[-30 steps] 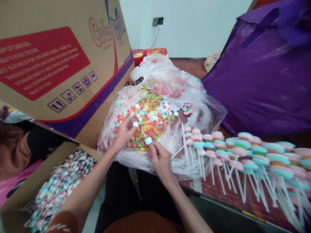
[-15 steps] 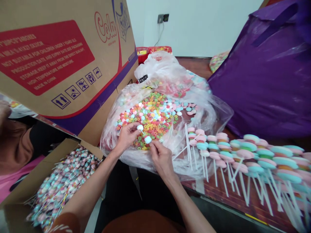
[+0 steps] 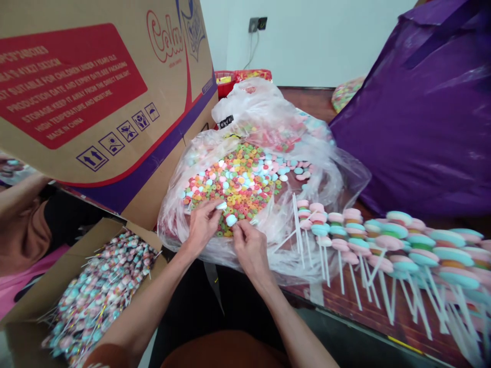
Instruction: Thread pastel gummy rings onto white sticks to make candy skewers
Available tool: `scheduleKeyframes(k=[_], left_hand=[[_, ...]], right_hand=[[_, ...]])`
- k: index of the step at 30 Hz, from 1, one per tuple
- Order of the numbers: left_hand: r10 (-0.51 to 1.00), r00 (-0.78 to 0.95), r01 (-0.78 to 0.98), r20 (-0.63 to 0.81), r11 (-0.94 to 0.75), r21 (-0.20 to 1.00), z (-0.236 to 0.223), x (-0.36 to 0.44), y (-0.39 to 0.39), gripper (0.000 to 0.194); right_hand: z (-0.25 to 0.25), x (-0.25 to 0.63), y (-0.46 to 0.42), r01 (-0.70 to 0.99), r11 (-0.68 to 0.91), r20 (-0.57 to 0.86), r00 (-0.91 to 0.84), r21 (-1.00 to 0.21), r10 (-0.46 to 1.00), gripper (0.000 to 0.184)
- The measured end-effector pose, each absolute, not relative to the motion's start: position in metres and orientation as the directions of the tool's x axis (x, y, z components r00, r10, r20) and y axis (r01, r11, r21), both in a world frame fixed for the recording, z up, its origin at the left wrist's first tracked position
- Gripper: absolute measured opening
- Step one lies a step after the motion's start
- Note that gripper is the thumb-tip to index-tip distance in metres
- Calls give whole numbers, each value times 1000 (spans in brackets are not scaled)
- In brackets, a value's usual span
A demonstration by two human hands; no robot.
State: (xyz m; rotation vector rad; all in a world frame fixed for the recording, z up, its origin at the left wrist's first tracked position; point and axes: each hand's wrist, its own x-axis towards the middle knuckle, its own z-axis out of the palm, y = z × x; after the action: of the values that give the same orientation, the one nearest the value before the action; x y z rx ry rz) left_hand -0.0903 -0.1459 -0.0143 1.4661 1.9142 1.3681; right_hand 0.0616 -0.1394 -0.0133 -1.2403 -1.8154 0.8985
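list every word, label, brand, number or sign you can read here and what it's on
On the cardboard box:
"Cola"
"SUITABLE FOR CHILDREN UNDER 3 YEARS OLD"
"PRODUCTION DATE AND EXPIRY DATE"
"KEEP IT AWAY FROM THE DIRECT SUNLIGHT"
"HIGH TEMPERATURE AND"
"MADE IN CHINA"
Signs include two up arrows and an umbrella.
Too blurred or cut off: shield logo, remaining red panel text, black label on the plastic bag.

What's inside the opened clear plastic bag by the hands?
Loose colorful ring-shaped pieces mixed with pink, blue and white discs. The left hand hides some; anything beneath the top layer is covered.
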Motion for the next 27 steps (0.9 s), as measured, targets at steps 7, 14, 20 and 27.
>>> scheduleKeyframes(k=[7, 14, 20, 27], left_hand=[[910, -315, 596, 270, -32, 803, -8, -87, -156, 35], [967, -179, 493, 183, -73, 867, -2, -83, -143, 33], [948, -165, 760, 271, -53, 648, -1, -81, -100, 29], [978, -41, 849, 205, -74, 524, -1, -90, -87, 20]], right_hand=[[-10, 55, -136, 399, 274, 178, -260, -875, 949, 27], [-7, 71, -123, 372, 258, 162, -271, -892, 949, 30], [-17, 95, -121, 471, 238, 219, -95, -849, 971, 31], [-26, 96, -125, 461, 247, 221, -111, -853, 969, 27]])
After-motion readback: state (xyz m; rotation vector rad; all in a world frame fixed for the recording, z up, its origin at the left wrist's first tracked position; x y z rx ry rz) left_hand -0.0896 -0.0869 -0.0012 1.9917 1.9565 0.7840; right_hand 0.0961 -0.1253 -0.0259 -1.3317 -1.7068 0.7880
